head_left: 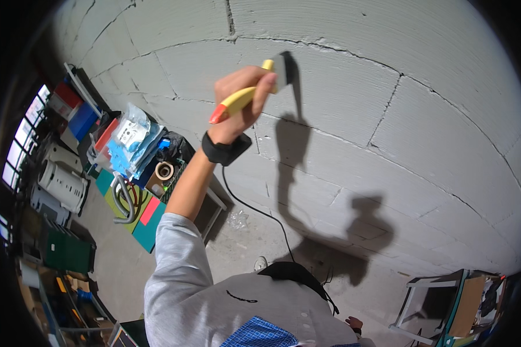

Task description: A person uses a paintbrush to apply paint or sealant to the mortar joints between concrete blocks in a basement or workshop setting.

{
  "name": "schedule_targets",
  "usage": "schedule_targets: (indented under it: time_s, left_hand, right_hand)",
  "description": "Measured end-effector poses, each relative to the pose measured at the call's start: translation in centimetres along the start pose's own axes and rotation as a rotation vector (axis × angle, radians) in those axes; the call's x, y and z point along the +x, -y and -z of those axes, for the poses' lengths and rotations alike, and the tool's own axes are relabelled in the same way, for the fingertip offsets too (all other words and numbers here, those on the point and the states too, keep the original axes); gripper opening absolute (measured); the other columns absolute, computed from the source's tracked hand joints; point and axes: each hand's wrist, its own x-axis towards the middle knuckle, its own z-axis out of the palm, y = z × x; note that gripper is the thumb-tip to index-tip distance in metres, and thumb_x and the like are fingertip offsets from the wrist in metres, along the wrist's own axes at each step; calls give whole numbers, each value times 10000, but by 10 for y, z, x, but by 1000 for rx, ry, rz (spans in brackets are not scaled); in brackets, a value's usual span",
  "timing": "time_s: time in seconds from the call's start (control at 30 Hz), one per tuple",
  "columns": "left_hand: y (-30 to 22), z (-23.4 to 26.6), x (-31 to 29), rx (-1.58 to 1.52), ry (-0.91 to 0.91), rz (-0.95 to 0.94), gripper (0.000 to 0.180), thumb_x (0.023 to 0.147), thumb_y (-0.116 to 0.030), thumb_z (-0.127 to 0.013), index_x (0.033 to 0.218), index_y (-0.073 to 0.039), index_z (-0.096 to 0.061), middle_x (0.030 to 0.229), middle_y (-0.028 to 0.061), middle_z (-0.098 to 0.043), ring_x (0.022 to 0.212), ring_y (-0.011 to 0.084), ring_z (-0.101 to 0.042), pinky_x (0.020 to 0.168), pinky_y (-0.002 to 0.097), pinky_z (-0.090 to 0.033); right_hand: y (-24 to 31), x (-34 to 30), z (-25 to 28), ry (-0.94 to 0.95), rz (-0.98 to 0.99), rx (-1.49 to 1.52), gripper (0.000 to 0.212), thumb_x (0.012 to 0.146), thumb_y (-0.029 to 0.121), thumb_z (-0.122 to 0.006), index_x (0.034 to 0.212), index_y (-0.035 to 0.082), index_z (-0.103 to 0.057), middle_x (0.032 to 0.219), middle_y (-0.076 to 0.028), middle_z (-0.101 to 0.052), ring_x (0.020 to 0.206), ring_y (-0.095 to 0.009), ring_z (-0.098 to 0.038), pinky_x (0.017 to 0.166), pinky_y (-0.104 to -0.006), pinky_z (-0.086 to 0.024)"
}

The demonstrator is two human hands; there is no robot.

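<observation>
In my raised left hand (243, 95) is a putty knife (237, 104) with a yellow handle and a red butt end. My fingers are wrapped round the handle. Its grey blade points right, close against the pale block wall (341, 98); a dark shadow meets it there, and contact is hard to judge. A black band with a small box sits on my left wrist, and a black cable hangs from it. Low at my right side is my right hand (353, 322), small and partly hidden, its visible fingers apart and nothing seen in them.
Left of my arm stands a table (142, 234) with blue packets (134, 150), a tape roll (164, 170) and a bent grey metal tube (120, 199). A metal-framed stand (408, 303) is at the lower right. Green bins (69, 248) line the left side. The black cable (255, 208) hangs beside the wall.
</observation>
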Motion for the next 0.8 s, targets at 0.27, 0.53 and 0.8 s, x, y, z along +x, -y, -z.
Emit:
schedule_targets:
  time_s: [0.27, 0.53, 0.8]
  left_hand:
    - [69, 27, -6, 199, -134, 192, 277, 1010, -247, -671, 868, -22, -745, 680, 102, -705, 568, 213, -686, 546, 322, -515]
    - [42, 11, 4, 29, -57, -42, 182, 961, -156, -713, 821, -41, -702, 684, 97, -653, 568, 235, -634, 551, 333, -498]
    - [126, 80, -10, 286, -153, 211, 239, 994, -216, -685, 864, -20, -725, 695, 116, -683, 589, 256, -667, 576, 343, -519]
  right_hand:
    - [-44, 51, 15, -53, -33, 7, 359, 967, 121, -579, 1285, -36, -638, 1059, -253, -717, 729, -364, -729, 508, -420, -577]
    - [13, 6, -12, -71, 27, -49, 348, 966, 114, -569, 1285, -1, -647, 1063, -236, -722, 719, -347, -735, 465, -381, -516]
    - [21, 0, -32, -70, 88, -64, 342, 959, 101, -565, 1275, 12, -660, 1082, -213, -729, 792, -333, -733, 527, -368, -516]
